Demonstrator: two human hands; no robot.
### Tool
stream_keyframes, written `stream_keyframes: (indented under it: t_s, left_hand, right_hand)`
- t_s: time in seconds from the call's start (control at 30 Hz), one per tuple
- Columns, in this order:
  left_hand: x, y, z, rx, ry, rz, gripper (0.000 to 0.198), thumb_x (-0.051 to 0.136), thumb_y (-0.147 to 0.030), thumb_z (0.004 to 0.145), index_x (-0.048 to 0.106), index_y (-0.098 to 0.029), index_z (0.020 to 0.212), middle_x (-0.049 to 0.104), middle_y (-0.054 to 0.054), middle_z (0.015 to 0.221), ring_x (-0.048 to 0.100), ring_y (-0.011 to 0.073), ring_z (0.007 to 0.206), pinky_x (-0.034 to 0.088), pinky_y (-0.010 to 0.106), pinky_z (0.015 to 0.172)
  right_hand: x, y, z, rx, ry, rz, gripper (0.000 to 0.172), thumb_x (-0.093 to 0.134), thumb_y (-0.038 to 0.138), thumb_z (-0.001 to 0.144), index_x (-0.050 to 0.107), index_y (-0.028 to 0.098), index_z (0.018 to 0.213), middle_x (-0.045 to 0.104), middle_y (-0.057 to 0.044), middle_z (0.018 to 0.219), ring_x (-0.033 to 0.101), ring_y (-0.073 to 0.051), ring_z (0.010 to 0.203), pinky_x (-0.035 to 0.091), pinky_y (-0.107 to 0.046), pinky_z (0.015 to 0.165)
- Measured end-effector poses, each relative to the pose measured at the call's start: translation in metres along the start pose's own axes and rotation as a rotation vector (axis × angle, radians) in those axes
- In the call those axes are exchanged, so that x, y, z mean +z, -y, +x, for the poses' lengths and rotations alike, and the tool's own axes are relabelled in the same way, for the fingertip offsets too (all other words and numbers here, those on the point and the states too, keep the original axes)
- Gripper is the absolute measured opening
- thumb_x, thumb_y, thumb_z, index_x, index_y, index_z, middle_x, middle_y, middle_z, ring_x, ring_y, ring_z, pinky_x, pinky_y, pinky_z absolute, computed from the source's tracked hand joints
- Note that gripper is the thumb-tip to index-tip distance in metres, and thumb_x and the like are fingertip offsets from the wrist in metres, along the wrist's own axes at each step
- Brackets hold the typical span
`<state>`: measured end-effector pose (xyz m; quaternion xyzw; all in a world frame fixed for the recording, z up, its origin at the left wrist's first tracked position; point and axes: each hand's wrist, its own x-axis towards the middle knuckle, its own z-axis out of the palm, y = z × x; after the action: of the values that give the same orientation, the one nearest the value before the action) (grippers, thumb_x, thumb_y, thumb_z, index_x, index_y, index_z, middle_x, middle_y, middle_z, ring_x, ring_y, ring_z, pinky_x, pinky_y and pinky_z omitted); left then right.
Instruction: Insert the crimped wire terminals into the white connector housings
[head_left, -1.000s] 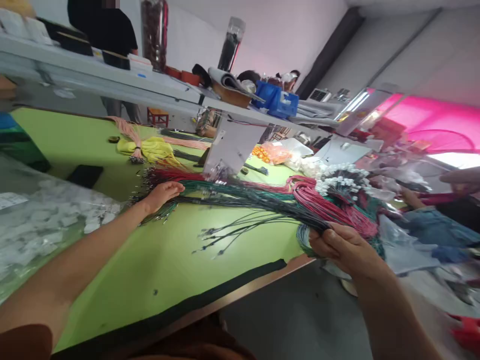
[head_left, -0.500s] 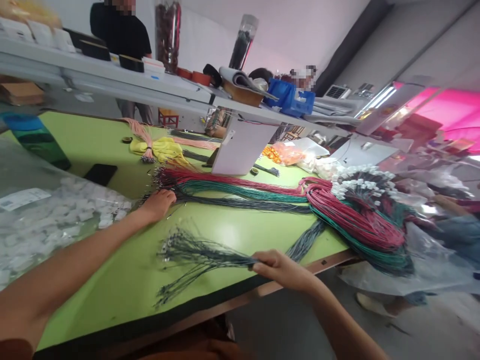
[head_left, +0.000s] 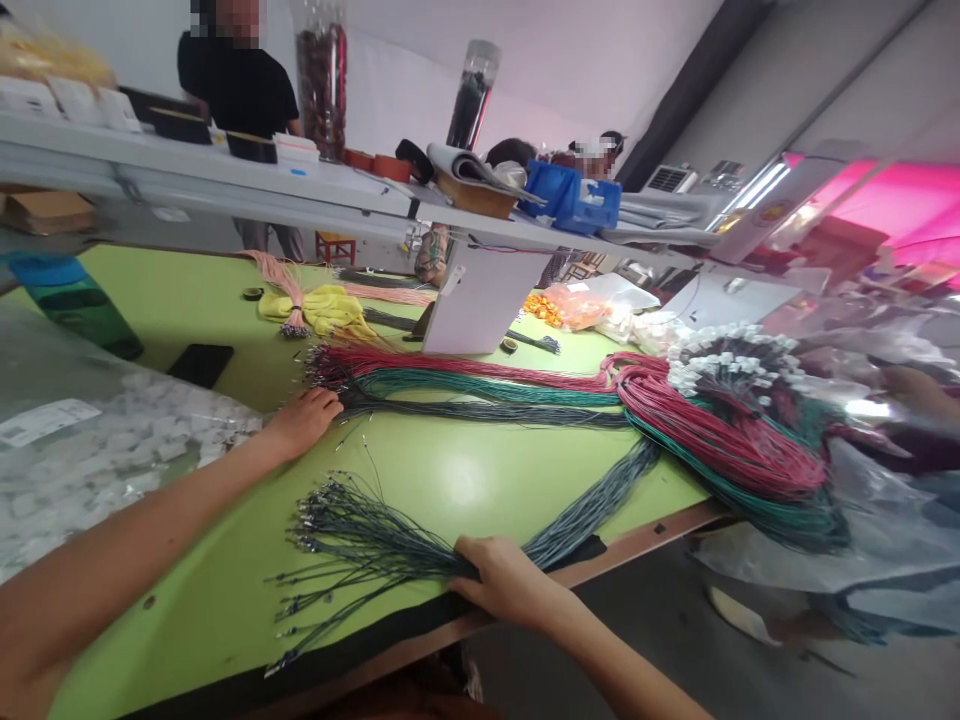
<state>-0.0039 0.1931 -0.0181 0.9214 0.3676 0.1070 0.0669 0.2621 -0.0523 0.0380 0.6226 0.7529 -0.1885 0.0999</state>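
My right hand (head_left: 499, 580) is closed round a bundle of dark grey wires (head_left: 592, 510) near the table's front edge. The bundle's loose ends, tipped with small metal terminals, fan out to the left. My left hand (head_left: 306, 425) is at the terminal ends of a row of black wires (head_left: 480, 411), its fingers bent and close together. What lies under those fingers is hidden. Beside the black row run green wires (head_left: 480, 386) and red wires (head_left: 480, 367). At the right they curve into a thick coil with white connectors (head_left: 739, 360).
On the green table (head_left: 465, 470) at left are a plastic bag of white connectors (head_left: 142, 440), a phone (head_left: 201, 365) and a blue-green bottle (head_left: 79, 305). A yellow cloth (head_left: 322, 308) lies behind the wires. A white panel (head_left: 480, 300) stands under the shelf (head_left: 360, 185). People are beyond.
My right hand has moved left and down with the grey bundle, whose ends now lie spread lower on the table. My left hand has shifted slightly left and down.
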Motion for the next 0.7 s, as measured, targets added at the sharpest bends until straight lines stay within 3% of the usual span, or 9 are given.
stream_keyframes:
  t_s: [0.13,0.27,0.37,0.47,0.53,0.6,0.67,0.7]
  left_hand:
    - [-0.005,-0.002,-0.002,-0.055,0.010,-0.048,0.026,0.057,-0.025,0.082,0.064,-0.016,0.106,0.061,0.013,0.121,0.052,0.0297,0.117,0.039,0.049,0.100]
    - [-0.028,-0.002,0.003,-0.087,0.057,-0.148,0.046,0.061,-0.037,0.068,0.065,-0.014,0.108,0.063,0.016,0.122,0.058,0.0337,0.112,0.045,0.042,0.095]
    - [-0.056,-0.012,0.003,-0.118,0.057,-0.220,0.050,0.045,-0.044,0.079,0.062,-0.012,0.113,0.066,0.015,0.119,0.063,0.0311,0.106,0.049,0.039,0.090]
    - [-0.071,-0.049,-0.007,-0.071,0.062,-0.292,0.050,0.032,-0.043,0.087,0.059,-0.016,0.118,0.065,0.011,0.123,0.062,0.0268,0.109,0.048,0.036,0.091]
    - [-0.065,-0.085,-0.021,0.039,0.123,-0.339,0.045,0.038,-0.043,0.086,0.061,-0.021,0.118,0.067,0.005,0.122,0.061,0.0230,0.110,0.047,0.032,0.094]
    - [-0.047,-0.119,-0.037,0.144,0.208,-0.361,0.048,0.051,-0.042,0.082,0.058,-0.022,0.124,0.065,0.005,0.126,0.061,0.0232,0.112,0.046,0.031,0.096]
    - [-0.027,-0.140,-0.052,0.207,0.283,-0.271,0.058,0.061,-0.035,0.075,0.053,-0.018,0.130,0.063,0.011,0.128,0.059,0.0285,0.113,0.044,0.037,0.097]
    - [-0.019,-0.143,-0.057,0.218,0.296,-0.215,0.051,0.059,-0.026,0.075,0.057,-0.015,0.125,0.066,0.014,0.121,0.061,0.0307,0.108,0.045,0.041,0.095]
  right_hand:
    - [-0.011,-0.003,0.000,-0.026,-0.092,-0.006,0.012,0.055,0.029,0.088,0.059,0.018,0.086,0.066,-0.006,0.075,0.059,-0.018,0.066,0.029,-0.025,0.056]
    - [-0.029,-0.010,-0.011,-0.185,-0.305,0.009,0.020,0.043,0.032,0.095,0.058,0.018,0.095,0.065,-0.006,0.074,0.059,-0.017,0.066,0.032,-0.025,0.058]
    - [-0.024,-0.004,-0.007,-0.247,-0.222,-0.087,0.013,0.048,0.026,0.092,0.058,0.018,0.092,0.066,-0.004,0.072,0.061,-0.017,0.064,0.031,-0.026,0.055]
    - [-0.009,0.009,0.008,-0.210,-0.100,-0.203,0.008,0.055,0.020,0.083,0.058,0.015,0.089,0.068,-0.006,0.075,0.064,-0.020,0.064,0.031,-0.027,0.051]
    - [-0.002,0.016,0.018,-0.185,-0.095,-0.222,0.008,0.053,0.016,0.082,0.058,0.014,0.088,0.069,-0.008,0.077,0.065,-0.021,0.066,0.033,-0.028,0.051]
    - [0.000,0.019,0.024,-0.158,-0.119,-0.217,0.010,0.049,0.014,0.084,0.056,0.015,0.090,0.069,-0.008,0.080,0.065,-0.021,0.069,0.036,-0.028,0.054]
    - [-0.002,0.018,0.024,-0.134,-0.139,-0.208,0.011,0.046,0.015,0.086,0.055,0.016,0.093,0.069,-0.008,0.083,0.066,-0.020,0.074,0.039,-0.027,0.058]
    - [-0.003,0.017,0.022,-0.122,-0.149,-0.202,0.011,0.046,0.015,0.086,0.055,0.016,0.094,0.069,-0.008,0.084,0.065,-0.020,0.076,0.040,-0.027,0.059]
